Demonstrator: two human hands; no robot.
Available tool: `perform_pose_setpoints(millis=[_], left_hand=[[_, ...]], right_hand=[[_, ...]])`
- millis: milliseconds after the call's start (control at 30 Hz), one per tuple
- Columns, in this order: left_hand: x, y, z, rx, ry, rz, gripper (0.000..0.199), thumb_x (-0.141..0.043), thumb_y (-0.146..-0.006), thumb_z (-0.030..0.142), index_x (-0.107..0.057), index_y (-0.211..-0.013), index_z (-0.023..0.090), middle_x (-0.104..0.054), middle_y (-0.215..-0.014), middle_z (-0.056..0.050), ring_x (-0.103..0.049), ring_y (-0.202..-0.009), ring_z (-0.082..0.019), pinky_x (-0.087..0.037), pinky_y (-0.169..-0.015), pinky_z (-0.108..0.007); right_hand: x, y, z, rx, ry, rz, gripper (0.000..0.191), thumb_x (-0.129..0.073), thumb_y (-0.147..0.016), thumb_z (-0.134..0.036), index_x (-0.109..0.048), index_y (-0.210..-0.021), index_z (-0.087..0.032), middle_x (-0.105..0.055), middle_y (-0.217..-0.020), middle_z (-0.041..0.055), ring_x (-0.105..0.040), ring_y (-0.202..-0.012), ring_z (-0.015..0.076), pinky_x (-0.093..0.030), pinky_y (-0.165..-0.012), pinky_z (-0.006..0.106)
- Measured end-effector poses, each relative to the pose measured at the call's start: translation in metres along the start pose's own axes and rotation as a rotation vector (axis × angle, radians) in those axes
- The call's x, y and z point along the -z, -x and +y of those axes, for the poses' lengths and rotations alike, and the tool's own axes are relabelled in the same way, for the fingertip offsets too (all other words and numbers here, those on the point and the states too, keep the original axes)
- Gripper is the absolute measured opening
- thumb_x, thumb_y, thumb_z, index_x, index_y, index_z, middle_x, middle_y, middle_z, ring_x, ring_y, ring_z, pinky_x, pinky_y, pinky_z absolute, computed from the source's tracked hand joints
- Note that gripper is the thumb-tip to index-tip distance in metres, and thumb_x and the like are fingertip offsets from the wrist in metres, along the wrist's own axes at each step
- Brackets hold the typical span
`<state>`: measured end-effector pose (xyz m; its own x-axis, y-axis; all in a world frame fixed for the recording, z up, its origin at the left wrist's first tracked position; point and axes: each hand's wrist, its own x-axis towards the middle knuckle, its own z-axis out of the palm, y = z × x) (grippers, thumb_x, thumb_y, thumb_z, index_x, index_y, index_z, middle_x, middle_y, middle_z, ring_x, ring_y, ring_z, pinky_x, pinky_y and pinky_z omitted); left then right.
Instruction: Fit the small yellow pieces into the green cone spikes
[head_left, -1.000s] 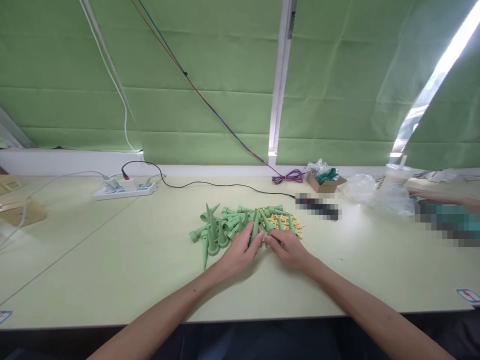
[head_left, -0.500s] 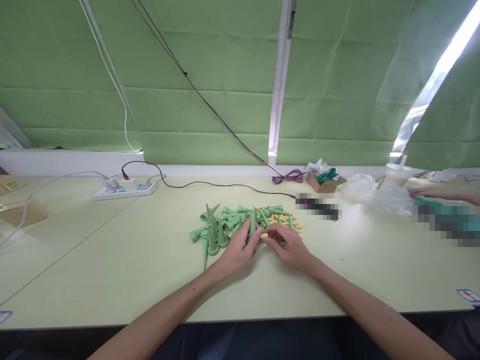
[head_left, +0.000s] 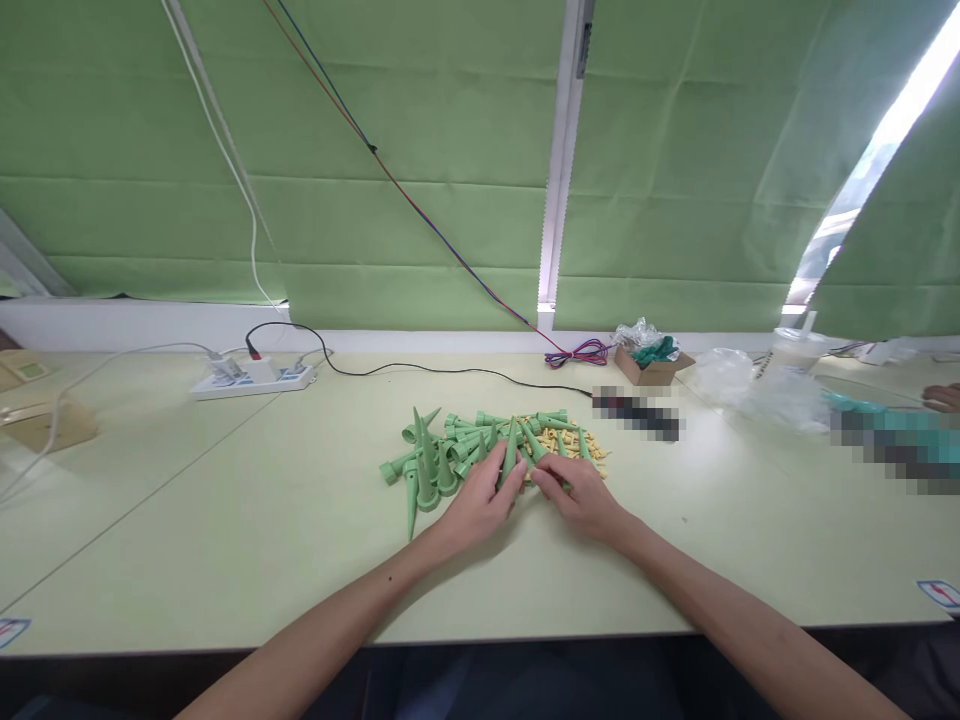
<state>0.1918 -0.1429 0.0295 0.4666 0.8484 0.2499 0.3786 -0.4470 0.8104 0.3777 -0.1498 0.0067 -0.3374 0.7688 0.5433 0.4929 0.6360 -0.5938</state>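
While the left hand (head_left: 480,500) is clamped on a green cone (head_left: 511,448) in the head view, the right hand (head_left: 579,495) curls just beside the cone's lower end; what lies between its fingertips is hidden, so I can't tell if they grip anything. The held cone's long axis stands nearly upright, narrow tip upward, leaning slightly right (its base is lost behind the fingers). It is well in from the bench (head_left: 225,540)'s near edge, beside loose green cones (head_left: 426,480) and partly covered yellow pieces (head_left: 571,441). Toward the far edge, a black object (head_left: 636,413) is pixelated; rightward, another person's hand (head_left: 943,397) is cut off.
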Motion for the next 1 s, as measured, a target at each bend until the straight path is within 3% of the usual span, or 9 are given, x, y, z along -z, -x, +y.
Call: perform_pose_setpoints(millis=[100,333,600,900,1000], left_hand=[[-0.0002,0.0001,-0.0006,0.0,0.007,0.003,0.028,-0.038,-0.099,0.045,-0.041,-0.086,0.021,-0.047,-0.069,0.003,-0.043,-0.057,-0.012,-0.036,-0.058,-0.027],[-0.0006,0.0001,0.0,-0.005,0.058,0.022,0.028,-0.038,-0.099,0.046,-0.042,-0.087,0.02,-0.043,-0.065,0.005,-0.041,-0.055,-0.012,-0.036,-0.056,-0.026],[-0.0016,-0.0005,-0.0032,0.009,0.01,0.014,0.03,-0.038,-0.098,0.049,-0.042,-0.087,0.021,-0.04,-0.064,0.005,-0.039,-0.054,-0.012,-0.033,-0.055,-0.027],[-0.0009,0.0009,0.0009,-0.007,0.007,0.023,0.032,-0.038,-0.098,0.049,-0.044,-0.086,0.021,-0.041,-0.064,0.004,-0.04,-0.055,-0.013,-0.034,-0.056,-0.028],[-0.0009,0.0001,-0.0003,-0.014,0.007,0.03,0.032,-0.038,-0.098,0.049,-0.044,-0.085,0.021,-0.04,-0.064,0.004,-0.039,-0.055,-0.012,-0.034,-0.055,-0.027]], right_hand=[[0.0003,0.0001,0.0,-0.005,-0.007,-0.002,0.034,-0.04,-0.101,-0.034,-0.051,-0.071,-0.02,-0.048,-0.058,-0.0026,-0.043,-0.054,0.012,-0.036,-0.055,0.025],[0.0005,0.0019,-0.002,0.011,-0.127,0.022,0.019,-0.053,-0.095,-0.036,-0.057,-0.103,-0.02,-0.059,-0.069,0.0004,-0.051,-0.057,0.013,-0.042,-0.052,0.024],[0.0015,0.0017,-0.0026,0.011,-0.105,-0.007,0.016,-0.049,-0.097,-0.034,-0.057,-0.093,-0.02,-0.056,-0.067,-0.0002,-0.05,-0.058,0.0131,-0.04,-0.052,0.024],[-0.0008,0.0014,0.0009,0.012,-0.014,-0.007,0.027,-0.043,-0.1,-0.035,-0.057,-0.081,-0.021,-0.052,-0.063,-0.0018,-0.044,-0.055,0.0124,-0.036,-0.054,0.025],[-0.0007,0.0016,0.0013,-0.009,-0.035,-0.009,0.025,-0.044,-0.1,-0.037,-0.057,-0.085,-0.021,-0.052,-0.063,-0.0022,-0.045,-0.055,0.0123,-0.037,-0.054,0.025]])
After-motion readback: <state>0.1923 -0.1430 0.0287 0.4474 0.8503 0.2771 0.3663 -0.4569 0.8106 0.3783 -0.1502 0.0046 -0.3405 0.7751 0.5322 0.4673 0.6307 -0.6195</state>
